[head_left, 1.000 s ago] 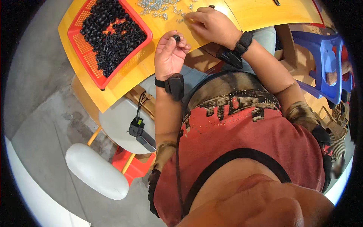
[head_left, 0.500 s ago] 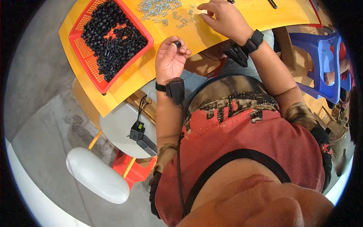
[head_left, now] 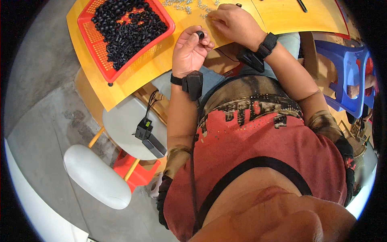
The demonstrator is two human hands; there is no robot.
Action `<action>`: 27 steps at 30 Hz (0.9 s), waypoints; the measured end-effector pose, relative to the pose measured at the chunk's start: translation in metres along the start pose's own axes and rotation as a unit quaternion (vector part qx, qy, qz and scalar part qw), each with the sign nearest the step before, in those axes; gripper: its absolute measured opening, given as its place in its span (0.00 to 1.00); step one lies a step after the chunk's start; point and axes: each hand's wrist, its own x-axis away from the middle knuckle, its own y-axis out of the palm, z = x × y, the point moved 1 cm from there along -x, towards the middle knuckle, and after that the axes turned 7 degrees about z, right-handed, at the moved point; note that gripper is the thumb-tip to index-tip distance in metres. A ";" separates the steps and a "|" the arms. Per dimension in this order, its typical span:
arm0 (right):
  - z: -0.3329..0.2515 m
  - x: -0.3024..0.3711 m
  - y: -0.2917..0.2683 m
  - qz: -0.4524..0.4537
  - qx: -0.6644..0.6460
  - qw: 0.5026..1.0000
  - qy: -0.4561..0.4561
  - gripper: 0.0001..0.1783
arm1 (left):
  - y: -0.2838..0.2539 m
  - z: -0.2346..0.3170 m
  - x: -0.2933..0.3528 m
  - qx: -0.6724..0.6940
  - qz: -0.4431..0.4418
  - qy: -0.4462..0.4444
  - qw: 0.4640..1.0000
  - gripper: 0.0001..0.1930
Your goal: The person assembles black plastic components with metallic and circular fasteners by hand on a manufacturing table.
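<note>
A moment ago the right hand [head_left: 238, 25] reached farther out over the yellow table [head_left: 290, 17]; now it has come back toward the left hand [head_left: 188, 54], its fingertips just beside the near scatter of metal bits [head_left: 188, 9]. For the work, that seems to bring the 2 hands closer to meeting, though they are apart. The left grip looks little changed: thumb and index finger are pinched on 1 black piece [head_left: 200, 35], with the other fingers loosely curled and the palm turned up. That piece sits near the table's edge, to the right of the red basket [head_left: 93, 45] of black parts [head_left: 137, 38]. The right fingers are bent and bunched, tips close together; whether they have hold of a bit cannot be told.
</note>
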 end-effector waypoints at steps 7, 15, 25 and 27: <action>-0.018 -0.008 -0.017 0.005 -0.048 0.998 0.033 0.08 | -0.003 0.004 0.005 -0.010 0.010 0.000 1.000 0.13; -0.017 -0.007 -0.007 0.011 -0.030 0.999 0.032 0.09 | -0.002 0.004 0.002 -0.019 0.015 -0.004 1.000 0.13; -0.006 -0.013 -0.021 0.065 0.013 0.994 0.089 0.09 | -0.004 0.005 0.005 -0.018 0.010 -0.010 1.000 0.13; -0.004 -0.015 -0.019 0.084 0.025 0.994 0.059 0.09 | -0.005 0.006 0.004 -0.017 0.010 -0.011 1.000 0.13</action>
